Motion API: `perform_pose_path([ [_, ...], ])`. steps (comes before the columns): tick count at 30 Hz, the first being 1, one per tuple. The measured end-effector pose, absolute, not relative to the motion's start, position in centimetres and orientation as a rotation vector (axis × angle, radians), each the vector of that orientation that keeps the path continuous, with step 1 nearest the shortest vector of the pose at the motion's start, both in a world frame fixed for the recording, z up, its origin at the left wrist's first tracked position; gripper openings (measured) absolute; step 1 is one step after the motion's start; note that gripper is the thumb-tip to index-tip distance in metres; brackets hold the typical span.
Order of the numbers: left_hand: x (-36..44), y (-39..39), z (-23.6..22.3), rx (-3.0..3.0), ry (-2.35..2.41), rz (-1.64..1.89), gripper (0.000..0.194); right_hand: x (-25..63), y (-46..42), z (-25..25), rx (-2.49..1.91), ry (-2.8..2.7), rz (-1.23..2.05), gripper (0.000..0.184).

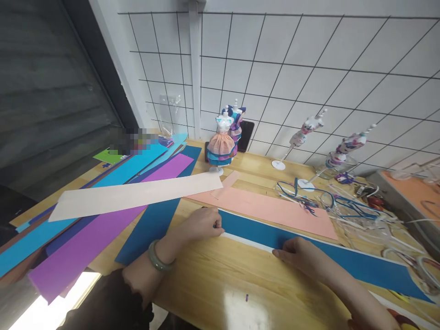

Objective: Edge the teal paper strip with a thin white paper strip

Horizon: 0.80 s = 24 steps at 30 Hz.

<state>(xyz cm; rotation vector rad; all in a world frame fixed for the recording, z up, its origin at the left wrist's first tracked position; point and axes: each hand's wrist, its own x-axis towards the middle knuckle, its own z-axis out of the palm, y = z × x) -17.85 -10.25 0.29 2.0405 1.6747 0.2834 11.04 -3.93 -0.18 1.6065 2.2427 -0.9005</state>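
Note:
A long dark blue strip (309,250) with white edging on its long sides lies across the table in front of me. It looks like fabric or paper; I cannot tell which. At its left end my left hand (202,224), with a bangle on the wrist, is closed with curled fingers on the near corner. Farther right, my right hand (299,254) pinches the white near edge between thumb and bent fingers. Just behind the strip lies a wide peach strip (261,206), flat on the wood.
Purple (103,233), blue and cream strips (137,195) overlap at the left. Small dressed mannequins (222,142) stand by the grid-patterned wall, with a dark phone (246,136) behind one. Tangled ribbons (347,204) and tape rolls (428,270) crowd the right side.

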Motion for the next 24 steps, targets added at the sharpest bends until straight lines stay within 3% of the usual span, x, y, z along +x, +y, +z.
perform_pose_path([
  [16, -18.0, -10.1, 0.4, 1.984, 1.706, 0.267, 0.019, 11.3, -3.0, 0.0, 1.617, 2.215, -1.001, 0.032],
  [24, -18.0, -10.2, 0.4, 1.966, 1.737, 0.258, 0.021, 13.0, -3.5, 0.6, 1.599, 2.095, -1.193, 0.04],
])
